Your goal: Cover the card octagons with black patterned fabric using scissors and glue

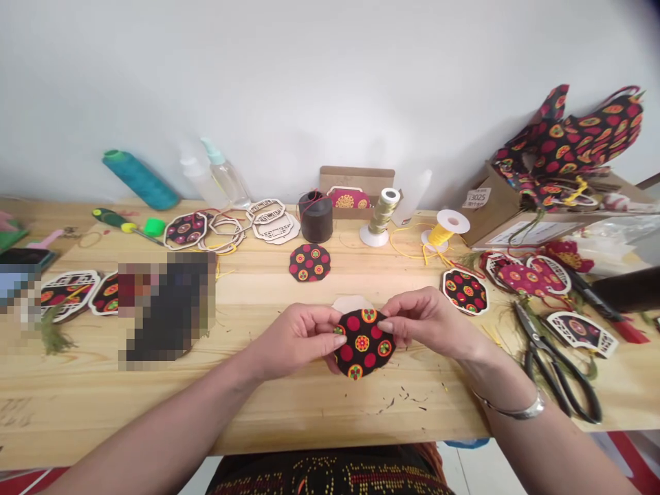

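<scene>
Black cloth (363,345) dotted with red spots and bright flowers, in a rounded shape, sits between my two hands, just above the near half of the worktop (278,412). My left hand (304,340) pinches its left edge, thumb on the printed face and fingers curled behind; my right hand (427,320) grips the upper right edge in much the same way. A pale piece (353,303) shows past the top of the cloth; I cannot tell whether the two are joined.

To handle the cloth well, I judge that a light, even pinch serves best: a harder tug from one side could skew the print or pucker the rim. Thumbs close to the edge leave the middle in plain sight, and small shifts of the fingertips should do more than a turn of the whole wrist. Dark scraps (392,401) lie just below on the right, so I would mind that none cling to the cloth.

Both forearms come up from the lower corners and slant inward, so that my hands face each other across the cloth. My right hand, past a silver bracelet (530,412) near its wrist, sits slightly farther forward than my left. Scissors (541,344) rest to the right, well apart from my fingers.
</scene>
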Tool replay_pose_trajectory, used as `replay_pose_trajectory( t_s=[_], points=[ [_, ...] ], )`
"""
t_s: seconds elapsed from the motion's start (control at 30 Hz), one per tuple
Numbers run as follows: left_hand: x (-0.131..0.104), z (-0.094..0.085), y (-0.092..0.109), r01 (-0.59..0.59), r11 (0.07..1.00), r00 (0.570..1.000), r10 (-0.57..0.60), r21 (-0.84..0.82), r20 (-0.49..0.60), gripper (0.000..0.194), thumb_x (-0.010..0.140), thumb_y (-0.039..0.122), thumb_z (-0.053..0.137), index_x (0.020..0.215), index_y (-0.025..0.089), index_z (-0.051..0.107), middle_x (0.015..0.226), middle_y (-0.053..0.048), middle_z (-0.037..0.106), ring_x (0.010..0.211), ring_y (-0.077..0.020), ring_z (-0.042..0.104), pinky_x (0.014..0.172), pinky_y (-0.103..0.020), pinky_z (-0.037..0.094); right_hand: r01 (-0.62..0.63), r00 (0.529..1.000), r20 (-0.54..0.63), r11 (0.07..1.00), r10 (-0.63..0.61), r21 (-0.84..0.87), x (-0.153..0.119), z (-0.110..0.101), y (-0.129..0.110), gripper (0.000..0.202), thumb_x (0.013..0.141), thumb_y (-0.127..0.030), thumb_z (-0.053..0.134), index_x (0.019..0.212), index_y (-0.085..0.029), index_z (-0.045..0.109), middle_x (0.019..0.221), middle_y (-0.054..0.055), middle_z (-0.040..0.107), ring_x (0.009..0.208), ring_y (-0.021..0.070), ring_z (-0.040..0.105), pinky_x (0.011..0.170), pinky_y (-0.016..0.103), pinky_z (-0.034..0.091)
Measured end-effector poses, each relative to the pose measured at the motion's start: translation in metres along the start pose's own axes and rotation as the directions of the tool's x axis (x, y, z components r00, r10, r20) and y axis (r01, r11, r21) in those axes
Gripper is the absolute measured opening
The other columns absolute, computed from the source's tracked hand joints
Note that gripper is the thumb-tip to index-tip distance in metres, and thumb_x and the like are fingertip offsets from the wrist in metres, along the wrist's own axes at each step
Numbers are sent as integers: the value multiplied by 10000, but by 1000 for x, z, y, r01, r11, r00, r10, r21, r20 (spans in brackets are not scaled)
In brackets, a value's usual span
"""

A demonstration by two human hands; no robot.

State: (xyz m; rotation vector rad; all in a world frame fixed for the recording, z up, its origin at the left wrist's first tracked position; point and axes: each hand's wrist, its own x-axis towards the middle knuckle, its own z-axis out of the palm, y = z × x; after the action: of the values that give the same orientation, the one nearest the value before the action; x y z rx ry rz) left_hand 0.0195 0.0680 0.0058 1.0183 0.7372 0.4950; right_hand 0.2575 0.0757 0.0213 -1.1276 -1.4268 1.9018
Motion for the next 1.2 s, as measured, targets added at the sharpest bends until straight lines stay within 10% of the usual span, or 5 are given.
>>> replay_pose_trajectory(
  t_s=[0.23,1.2],
  points=[
    [-5,-3,1,207,963,974,-219,174,51,163,774,300,714,740,147,668,627,-19,723,533,-105,678,518,-181,515,-155,969,180,982,172,-106,-5,-9,1,247,706,-347,785,701,-140,652,551,-44,599,479,45,515,455,161,394],
    [8,1,7,278,901,888,-109,332,-447,208,821,210,595,626,141,614,566,-8,659,387,-49,514,397,-166,348,-254,947,-249,946,202,-201,14,1,4,277,700,-338,743,541,-147,620,438,-14,580,349,36,455,358,173,330]
  ],
)
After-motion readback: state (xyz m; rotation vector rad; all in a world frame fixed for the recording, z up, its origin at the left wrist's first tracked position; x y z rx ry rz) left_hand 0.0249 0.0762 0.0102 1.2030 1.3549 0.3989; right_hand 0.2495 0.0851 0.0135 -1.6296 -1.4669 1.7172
